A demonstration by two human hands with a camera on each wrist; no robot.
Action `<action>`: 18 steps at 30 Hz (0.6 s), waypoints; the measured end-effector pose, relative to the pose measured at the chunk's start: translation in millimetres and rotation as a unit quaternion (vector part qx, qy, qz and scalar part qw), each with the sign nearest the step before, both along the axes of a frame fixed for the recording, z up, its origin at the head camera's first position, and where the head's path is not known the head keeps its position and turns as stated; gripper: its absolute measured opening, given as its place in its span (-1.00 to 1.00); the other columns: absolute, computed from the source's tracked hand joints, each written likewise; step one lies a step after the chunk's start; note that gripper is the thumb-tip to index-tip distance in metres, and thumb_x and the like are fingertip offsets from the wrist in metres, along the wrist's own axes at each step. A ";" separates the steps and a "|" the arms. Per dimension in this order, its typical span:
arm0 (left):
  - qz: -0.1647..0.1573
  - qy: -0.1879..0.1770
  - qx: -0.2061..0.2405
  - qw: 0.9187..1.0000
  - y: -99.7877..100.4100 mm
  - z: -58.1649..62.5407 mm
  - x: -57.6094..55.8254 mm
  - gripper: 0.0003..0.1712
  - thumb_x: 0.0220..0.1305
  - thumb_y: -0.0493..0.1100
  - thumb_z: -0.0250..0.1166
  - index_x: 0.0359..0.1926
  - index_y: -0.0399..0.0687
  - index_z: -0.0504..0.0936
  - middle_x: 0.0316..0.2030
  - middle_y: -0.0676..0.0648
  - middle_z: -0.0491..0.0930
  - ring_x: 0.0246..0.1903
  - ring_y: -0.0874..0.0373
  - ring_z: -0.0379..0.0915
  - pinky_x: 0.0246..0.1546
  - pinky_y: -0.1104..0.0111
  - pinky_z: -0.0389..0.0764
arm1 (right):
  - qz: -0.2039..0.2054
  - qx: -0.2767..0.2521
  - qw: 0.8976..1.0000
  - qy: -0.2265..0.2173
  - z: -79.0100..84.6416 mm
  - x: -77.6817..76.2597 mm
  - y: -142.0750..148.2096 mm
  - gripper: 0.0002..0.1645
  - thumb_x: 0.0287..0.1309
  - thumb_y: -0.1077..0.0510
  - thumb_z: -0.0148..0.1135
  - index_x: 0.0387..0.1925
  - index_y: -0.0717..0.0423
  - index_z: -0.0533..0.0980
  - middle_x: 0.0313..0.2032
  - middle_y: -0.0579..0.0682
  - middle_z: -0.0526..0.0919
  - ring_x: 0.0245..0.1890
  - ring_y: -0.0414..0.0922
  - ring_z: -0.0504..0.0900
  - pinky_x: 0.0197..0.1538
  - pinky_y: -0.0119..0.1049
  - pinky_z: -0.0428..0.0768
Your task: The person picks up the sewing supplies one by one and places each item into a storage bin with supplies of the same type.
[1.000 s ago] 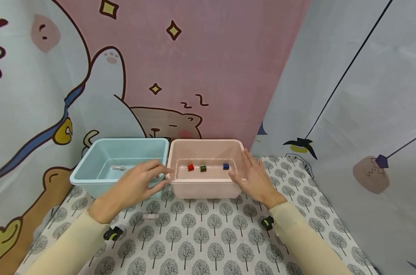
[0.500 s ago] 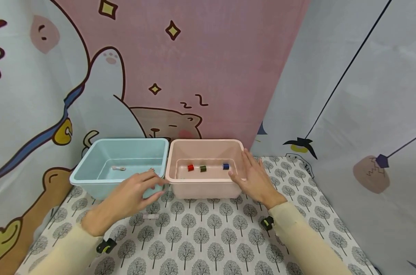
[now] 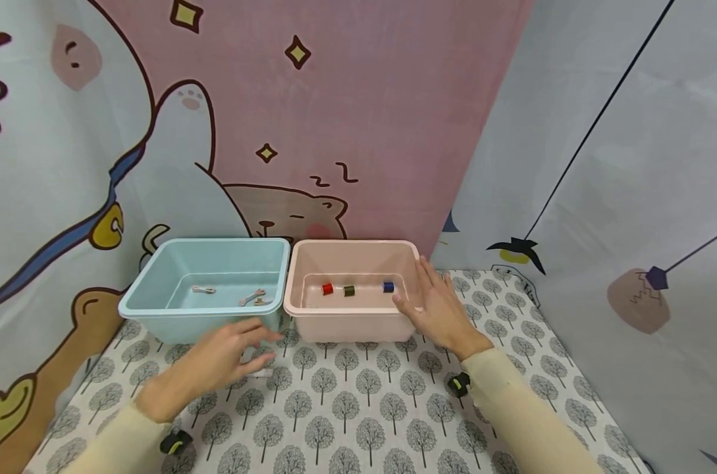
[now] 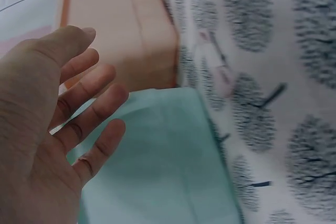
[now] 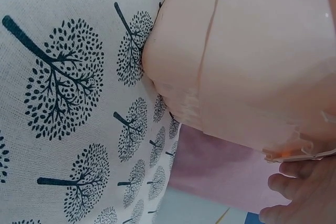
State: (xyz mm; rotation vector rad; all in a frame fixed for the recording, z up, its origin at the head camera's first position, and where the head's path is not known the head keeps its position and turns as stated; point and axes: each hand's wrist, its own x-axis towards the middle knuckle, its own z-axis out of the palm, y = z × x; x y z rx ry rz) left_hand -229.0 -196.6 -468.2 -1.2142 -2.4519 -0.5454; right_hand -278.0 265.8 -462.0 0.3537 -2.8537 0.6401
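Observation:
My left hand (image 3: 228,352) hovers low before the light blue bin (image 3: 210,322), its fingers loosely bent and nothing in them. A small pale strip (image 3: 262,373) lies on the cloth near its thumb, and shows blurred in the left wrist view. My right hand (image 3: 438,313) rests against the right side of the pink bin (image 3: 352,327), fingers stretched along the outside and thumb near the front rim. Inside the pink bin lie three small thread spools: red (image 3: 327,289), green (image 3: 349,291) and blue (image 3: 388,287). Small pale pink pieces (image 3: 253,297) of unclear kind lie in the blue bin.
The bins stand side by side, rims touching or nearly so, at the back of a table covered in tree-print cloth (image 3: 346,415). A printed curtain (image 3: 394,131) hangs behind them, and a grey one (image 3: 619,197) borders the right side.
My left hand has drawn back from the seam between the two bins, down and to the left, uncovering pale pink pieces in the blue bin. The right hand has stayed on the pink bin.

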 end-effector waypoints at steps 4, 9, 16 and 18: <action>0.017 -0.026 -0.011 0.999 -6.9 -12.8 2.4 -0.58 0.36 -0.13 0.71 0.20 0.02 0.89 0.02 0.04 0.87 -0.24 0.28 0.77 -0.22 0.43 0.86 | 0.000 -0.003 1.000 0.001 -0.2 0.5 -0.8 0.28 0.69 -0.51 0.09 0.91 0.22 -0.11 0.93 0.20 -0.16 0.94 0.29 -0.11 0.94 0.40 -0.27; 0.059 -0.080 -0.041 0.994 -18.7 -25.9 7.1 -0.57 0.42 -0.07 0.69 0.26 0.06 0.88 0.07 0.05 0.86 -0.19 0.19 0.81 -0.21 0.39 0.88 | 0.000 -0.005 1.000 0.001 -1.7 -0.5 -3.0 0.29 0.68 -0.52 0.09 0.91 0.22 -0.09 0.93 0.21 -0.15 0.94 0.28 -0.09 0.94 0.40 -0.25; 0.090 -0.137 -0.053 0.985 -28.6 -37.0 6.9 -0.57 0.41 -0.02 0.70 0.23 0.11 0.87 0.03 0.09 0.83 -0.19 0.27 0.78 -0.28 0.47 0.79 | -0.004 -0.005 1.000 -0.008 -1.1 -0.1 -2.3 0.30 0.68 -0.53 0.08 0.92 0.21 -0.12 0.93 0.19 -0.18 0.94 0.30 -0.10 0.95 0.38 -0.28; 0.090 -0.143 -0.052 0.984 -30.7 -39.1 6.7 -0.59 0.40 -0.03 0.71 0.21 0.13 0.87 0.04 0.11 0.83 -0.18 0.30 0.79 -0.27 0.46 0.79 | -0.005 -0.008 1.000 -0.008 -1.1 0.1 -2.2 0.29 0.68 -0.52 0.09 0.92 0.21 -0.12 0.93 0.19 -0.19 0.94 0.31 -0.10 0.95 0.38 -0.29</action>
